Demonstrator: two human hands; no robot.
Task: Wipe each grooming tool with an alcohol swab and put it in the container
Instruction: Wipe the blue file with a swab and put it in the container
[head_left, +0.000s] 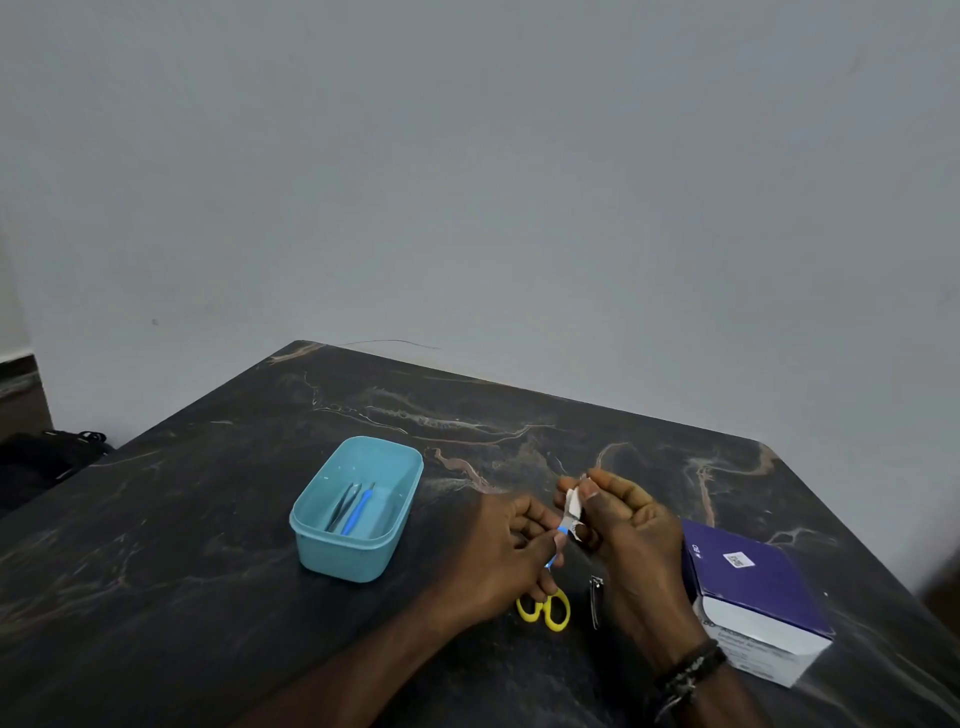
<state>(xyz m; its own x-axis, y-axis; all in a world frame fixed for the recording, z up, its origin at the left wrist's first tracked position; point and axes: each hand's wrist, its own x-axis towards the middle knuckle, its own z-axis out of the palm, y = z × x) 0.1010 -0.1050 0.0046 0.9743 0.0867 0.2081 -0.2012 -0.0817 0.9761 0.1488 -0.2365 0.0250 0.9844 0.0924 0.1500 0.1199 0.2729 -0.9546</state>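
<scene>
Nearest us: box (758, 597) at bench (156, 545) edge by R wrist, prob. swab supply, kept w/in reach. Clipper (596, 603) flat on bench just left of R forearm, we judge not yet wiped. Scissors (550, 597): L hand (498, 551) grip curled round them below blades, yellow loops hanging down, blades up toward R hand (623, 525). R grip pinches swab (573, 506) round blade, so wipe in progress. Farther left: tub (358, 509), two tools already in, open top ready for drop.
</scene>
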